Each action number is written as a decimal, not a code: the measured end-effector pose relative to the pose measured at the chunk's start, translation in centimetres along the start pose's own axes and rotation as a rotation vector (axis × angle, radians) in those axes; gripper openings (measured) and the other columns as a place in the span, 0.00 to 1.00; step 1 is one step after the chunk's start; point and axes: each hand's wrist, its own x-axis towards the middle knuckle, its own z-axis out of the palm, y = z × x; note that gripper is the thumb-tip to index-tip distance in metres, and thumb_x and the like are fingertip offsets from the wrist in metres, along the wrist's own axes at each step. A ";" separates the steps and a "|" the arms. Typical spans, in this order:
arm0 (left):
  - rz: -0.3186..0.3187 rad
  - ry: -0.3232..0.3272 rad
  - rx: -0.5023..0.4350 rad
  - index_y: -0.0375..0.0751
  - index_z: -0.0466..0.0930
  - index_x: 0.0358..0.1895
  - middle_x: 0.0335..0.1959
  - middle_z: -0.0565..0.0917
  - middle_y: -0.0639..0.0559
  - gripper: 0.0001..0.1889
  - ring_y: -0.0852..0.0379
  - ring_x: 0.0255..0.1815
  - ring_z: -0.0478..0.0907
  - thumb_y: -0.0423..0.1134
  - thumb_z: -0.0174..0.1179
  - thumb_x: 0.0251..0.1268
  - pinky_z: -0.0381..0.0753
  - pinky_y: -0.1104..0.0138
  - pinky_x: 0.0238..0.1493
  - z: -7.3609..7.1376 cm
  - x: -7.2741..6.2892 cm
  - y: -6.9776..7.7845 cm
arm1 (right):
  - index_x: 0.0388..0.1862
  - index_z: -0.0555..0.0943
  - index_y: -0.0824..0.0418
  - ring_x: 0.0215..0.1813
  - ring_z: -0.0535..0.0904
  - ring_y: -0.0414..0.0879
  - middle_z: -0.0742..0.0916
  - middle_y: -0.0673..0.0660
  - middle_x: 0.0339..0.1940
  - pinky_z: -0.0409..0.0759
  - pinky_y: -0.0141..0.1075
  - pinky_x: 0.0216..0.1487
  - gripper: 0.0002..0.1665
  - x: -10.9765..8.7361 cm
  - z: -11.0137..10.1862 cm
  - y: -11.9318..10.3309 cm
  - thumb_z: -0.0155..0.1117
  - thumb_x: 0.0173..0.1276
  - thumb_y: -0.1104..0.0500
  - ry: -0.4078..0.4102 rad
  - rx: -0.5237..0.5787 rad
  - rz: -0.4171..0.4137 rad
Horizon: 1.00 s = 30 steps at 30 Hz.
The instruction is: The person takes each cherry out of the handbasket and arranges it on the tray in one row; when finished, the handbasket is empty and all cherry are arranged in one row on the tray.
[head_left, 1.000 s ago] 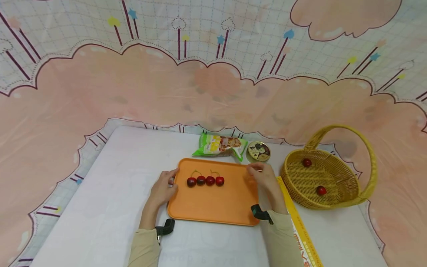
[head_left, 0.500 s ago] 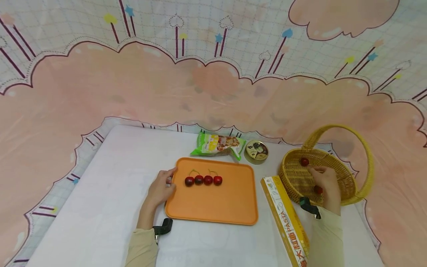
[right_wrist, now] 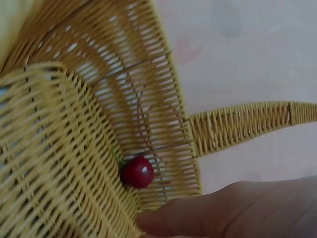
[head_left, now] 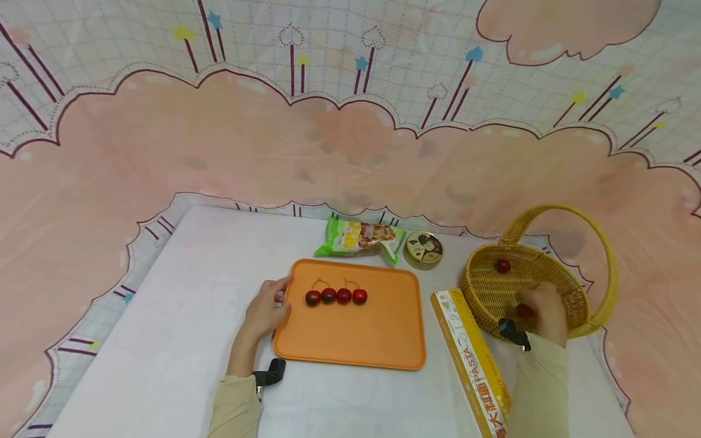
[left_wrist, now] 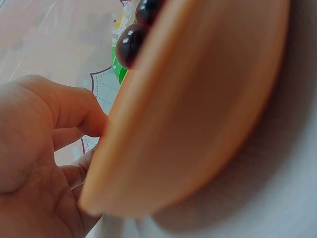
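Note:
My left hand holds the left edge of an orange tray, thumb and fingers at its rim; the left wrist view shows this hand against the tray's side wall. Several dark red cherries lie in a row on the tray, stems upward. Inside the yellow wicker basket, my right hand reaches down with bent fingers beside a cherry. Whether its fingertips pinch that cherry or its stem is hidden. Another cherry lies by the basket's far wall.
A long yellow pasta box lies between tray and basket. Behind the tray are a green snack packet and a round tin. The basket's tall handle arches up on the right. White cloth covers the table.
My right hand has left the tray's right side and moved into the basket, then slightly lower toward the near cherry. The left hand has stayed on the tray.

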 end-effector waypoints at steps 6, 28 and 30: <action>0.006 -0.001 0.005 0.35 0.68 0.71 0.55 0.72 0.38 0.31 0.49 0.44 0.74 0.31 0.57 0.61 0.72 0.61 0.42 0.0 0.0 0.1 | 0.29 0.82 0.80 0.25 0.80 0.45 0.85 0.58 0.20 0.78 0.37 0.30 0.14 0.3 0.6 0.1 0.62 0.57 0.65 -0.140 0.130 -0.009; 0.002 0.007 0.008 0.36 0.68 0.71 0.54 0.73 0.39 0.31 0.50 0.42 0.73 0.29 0.57 0.61 0.69 0.61 0.40 0.1 0.2 -0.1 | 0.31 0.84 0.70 0.33 0.77 0.49 0.81 0.56 0.30 0.80 0.42 0.37 0.10 0.6 0.5 -0.8 0.67 0.59 0.62 -0.320 -0.015 0.001; -0.002 0.008 0.006 0.36 0.68 0.71 0.53 0.73 0.39 0.31 0.50 0.42 0.73 0.30 0.57 0.61 0.69 0.61 0.40 0.1 0.2 -0.1 | 0.31 0.84 0.71 0.32 0.77 0.48 0.81 0.55 0.29 0.80 0.40 0.36 0.09 0.6 0.6 -0.8 0.67 0.60 0.63 -0.336 -0.010 0.005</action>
